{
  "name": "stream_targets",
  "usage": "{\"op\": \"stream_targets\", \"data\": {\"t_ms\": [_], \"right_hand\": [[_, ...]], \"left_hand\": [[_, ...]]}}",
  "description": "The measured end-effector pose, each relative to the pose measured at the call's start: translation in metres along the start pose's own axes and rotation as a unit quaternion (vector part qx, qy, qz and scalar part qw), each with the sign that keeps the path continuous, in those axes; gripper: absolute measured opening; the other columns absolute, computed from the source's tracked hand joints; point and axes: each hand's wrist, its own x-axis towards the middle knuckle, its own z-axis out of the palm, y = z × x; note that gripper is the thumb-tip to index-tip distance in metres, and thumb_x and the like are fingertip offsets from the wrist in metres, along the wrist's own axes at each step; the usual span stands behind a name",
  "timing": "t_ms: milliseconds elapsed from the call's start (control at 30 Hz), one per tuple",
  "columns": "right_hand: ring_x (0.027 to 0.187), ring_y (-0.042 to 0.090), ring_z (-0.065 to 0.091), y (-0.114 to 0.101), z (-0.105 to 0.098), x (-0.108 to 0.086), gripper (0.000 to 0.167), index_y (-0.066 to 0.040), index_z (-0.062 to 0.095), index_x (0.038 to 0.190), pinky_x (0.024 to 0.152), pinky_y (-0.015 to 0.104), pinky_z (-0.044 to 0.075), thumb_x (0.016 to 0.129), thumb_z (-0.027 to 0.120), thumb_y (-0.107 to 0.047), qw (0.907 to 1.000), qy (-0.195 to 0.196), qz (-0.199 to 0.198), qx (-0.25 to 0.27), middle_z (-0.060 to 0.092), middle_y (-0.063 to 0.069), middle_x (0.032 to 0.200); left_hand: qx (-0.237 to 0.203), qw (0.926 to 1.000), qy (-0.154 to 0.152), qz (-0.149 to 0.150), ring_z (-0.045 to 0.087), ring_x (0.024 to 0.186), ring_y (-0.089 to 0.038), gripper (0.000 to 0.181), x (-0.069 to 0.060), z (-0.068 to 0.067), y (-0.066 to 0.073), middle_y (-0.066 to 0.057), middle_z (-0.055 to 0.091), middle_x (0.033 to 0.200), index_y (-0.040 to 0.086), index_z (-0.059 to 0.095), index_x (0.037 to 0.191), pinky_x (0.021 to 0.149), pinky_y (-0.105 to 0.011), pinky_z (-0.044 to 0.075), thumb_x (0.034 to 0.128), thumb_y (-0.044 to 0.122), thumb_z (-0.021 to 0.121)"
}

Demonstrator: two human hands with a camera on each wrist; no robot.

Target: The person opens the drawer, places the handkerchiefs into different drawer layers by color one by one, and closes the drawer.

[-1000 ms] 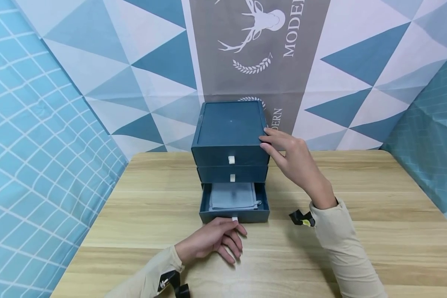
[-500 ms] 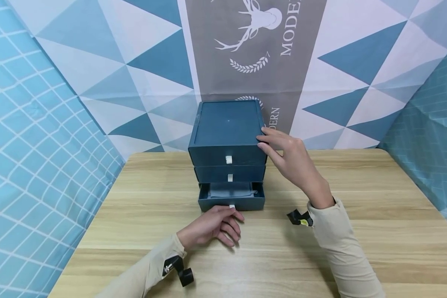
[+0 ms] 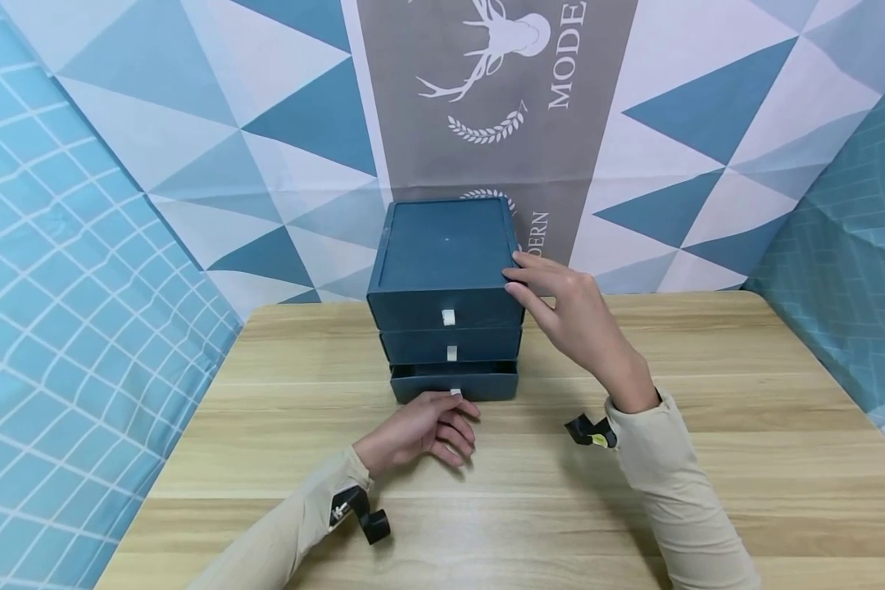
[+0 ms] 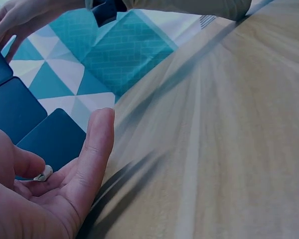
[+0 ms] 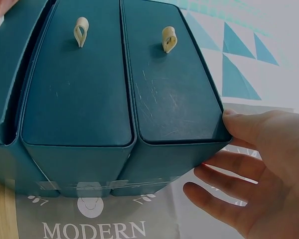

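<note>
A dark blue drawer unit of three stacked drawers stands on the table against the back wall. Its bottom drawer sticks out a little, and only a dark gap shows above its front. My left hand is before this drawer, pinching its small pale pull tab between thumb and finger. The other fingers extend loosely away from the tab. High on the unit's right side, my right hand rests its thumb and relaxed fingers against the top front corner, seen close in the right wrist view.
Both upper drawers are flush, each with a pale tab on its front. The wooden table extends to either side. A patterned wall cloth hangs right behind the unit. Each sleeve carries a black camera mount.
The bottom drawer has slid inward with my left hand on its tab, and the folded grey-blue cloth inside is now out of sight. My right hand has kept its place on the corner.
</note>
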Motion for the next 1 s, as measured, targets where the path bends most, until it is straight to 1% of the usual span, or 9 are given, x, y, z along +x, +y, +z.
{"op": "stream_targets", "data": {"t_ms": [267,433,600,767,900,967,1000], "right_hand": [[0.133,0.028,0.051,-0.002,0.0,0.0,0.03,-0.006,0.07,0.125,0.105,0.051,0.044,0.101,0.061,-0.023,1.0,0.001,0.0,-0.002,0.057,0.014,0.141],[0.132,0.028,0.052,-0.001,0.0,0.0,0.03,-0.006,0.07,0.124,0.104,0.051,0.045,0.101,0.062,-0.022,1.0,0.005,-0.003,-0.001,0.058,0.014,0.14],[0.132,0.029,0.052,0.001,-0.002,-0.001,0.031,-0.005,0.069,0.125,0.103,0.052,0.045,0.101,0.061,-0.023,1.0,0.001,-0.001,0.002,0.057,0.015,0.14],[0.133,0.028,0.051,0.004,-0.006,-0.007,0.03,-0.006,0.069,0.125,0.104,0.052,0.044,0.1,0.062,-0.022,0.9999,0.006,0.013,-0.004,0.057,0.013,0.141],[0.134,0.027,0.05,0.007,-0.01,-0.008,0.031,-0.007,0.069,0.126,0.106,0.051,0.043,0.101,0.061,-0.024,0.9998,0.005,0.02,-0.007,0.056,0.011,0.142],[0.135,0.028,0.05,0.008,-0.011,-0.008,0.032,-0.007,0.068,0.127,0.105,0.051,0.043,0.101,0.061,-0.025,0.9997,0.002,0.025,-0.006,0.055,0.011,0.143],[0.134,0.028,0.05,0.008,-0.011,-0.008,0.033,-0.007,0.067,0.128,0.105,0.051,0.044,0.101,0.06,-0.025,0.9996,-0.001,0.028,-0.005,0.054,0.011,0.144]], "left_hand": [[0.008,0.9999,0.013,0.004,0.071,0.078,-0.023,0.045,0.007,-0.005,0.005,-0.013,0.069,0.091,-0.008,0.052,0.132,0.07,-0.043,0.061,0.1103,0.027,0.032],[0.01,0.9996,0.021,0.015,0.071,0.078,-0.023,0.045,0.014,-0.007,0.008,-0.013,0.068,0.091,-0.009,0.051,0.133,0.069,-0.043,0.061,0.1103,0.024,0.032],[0.01,0.9994,0.027,0.018,0.071,0.078,-0.023,0.043,0.02,-0.007,0.006,-0.013,0.068,0.091,-0.009,0.051,0.135,0.069,-0.042,0.061,0.1097,0.02,0.032],[0.007,0.9997,0.021,0.011,0.072,0.078,-0.024,0.043,0.023,-0.003,0.004,-0.014,0.069,0.091,-0.003,0.049,0.14,0.069,-0.043,0.061,0.1094,0.022,0.034],[0.014,0.9995,0.024,0.013,0.072,0.076,-0.025,0.042,0.023,0.001,0.003,-0.014,0.069,0.09,-0.003,0.048,0.14,0.069,-0.044,0.061,0.1087,0.023,0.038],[0.031,0.999,0.026,0.018,0.072,0.074,-0.025,0.041,0.019,0.002,0.003,-0.016,0.069,0.089,-0.005,0.048,0.138,0.068,-0.045,0.061,0.1084,0.023,0.039],[0.047,0.9983,0.027,0.024,0.072,0.073,-0.026,0.041,0.016,0.003,0.003,-0.017,0.069,0.089,-0.005,0.048,0.136,0.067,-0.046,0.061,0.1084,0.023,0.04]]}}
